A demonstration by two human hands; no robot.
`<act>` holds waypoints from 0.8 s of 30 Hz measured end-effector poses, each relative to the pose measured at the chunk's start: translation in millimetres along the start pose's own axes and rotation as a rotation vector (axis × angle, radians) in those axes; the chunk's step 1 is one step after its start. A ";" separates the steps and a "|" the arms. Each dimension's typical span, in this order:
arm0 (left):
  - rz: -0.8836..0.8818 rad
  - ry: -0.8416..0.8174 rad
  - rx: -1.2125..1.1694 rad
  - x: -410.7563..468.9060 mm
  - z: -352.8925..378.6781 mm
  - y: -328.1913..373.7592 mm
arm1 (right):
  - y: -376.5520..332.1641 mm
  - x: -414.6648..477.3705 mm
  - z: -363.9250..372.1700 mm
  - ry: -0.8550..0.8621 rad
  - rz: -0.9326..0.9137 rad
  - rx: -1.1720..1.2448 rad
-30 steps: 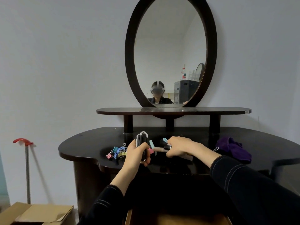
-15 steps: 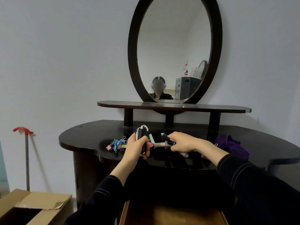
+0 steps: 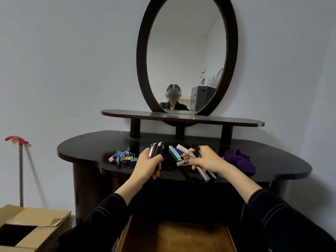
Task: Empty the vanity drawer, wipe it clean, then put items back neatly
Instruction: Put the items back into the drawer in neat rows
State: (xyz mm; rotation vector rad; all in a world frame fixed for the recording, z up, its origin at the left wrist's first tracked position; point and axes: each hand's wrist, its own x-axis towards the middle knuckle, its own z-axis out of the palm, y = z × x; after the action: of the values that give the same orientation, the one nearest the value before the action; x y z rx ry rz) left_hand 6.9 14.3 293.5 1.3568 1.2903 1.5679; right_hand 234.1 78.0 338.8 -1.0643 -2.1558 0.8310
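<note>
The glossy dark vanity top (image 3: pixel 87 148) stands against a grey wall (image 3: pixel 63 60), below a raised shelf (image 3: pixel 236 121) and an oval mirror (image 3: pixel 141 57). The drawer (image 3: pixel 178 239) is pulled out beneath the top.

- The left hand (image 3: pixel 147 166) grips a bundle of dark pens (image 3: pixel 156 150).
- The right hand (image 3: pixel 208 160) grips several markers (image 3: pixel 203 174).
- Binder clips (image 3: pixel 123 157) lie on the top at left.
- A purple cloth (image 3: pixel 238 160) lies at right.
- A cardboard box (image 3: pixel 36 224) sits on the floor at left.
</note>
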 end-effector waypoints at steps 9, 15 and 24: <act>-0.127 -0.278 -0.228 -89.5 54.3 -20.0 | 6.3 -85.9 17.3 -0.004 -0.016 0.384; -0.445 -0.272 -0.368 -149.5 80.7 -110.6 | 70.6 -151.8 69.2 -0.033 0.135 0.368; -0.714 -0.327 -0.030 -172.8 100.4 -183.2 | 169.2 -174.4 139.4 0.058 0.495 0.432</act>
State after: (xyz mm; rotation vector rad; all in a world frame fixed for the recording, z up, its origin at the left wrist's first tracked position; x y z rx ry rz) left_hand 123.2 -72.5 64.4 0.9236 1.3297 0.8350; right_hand 299.6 -22.5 85.8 -1.3774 -1.5699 1.3927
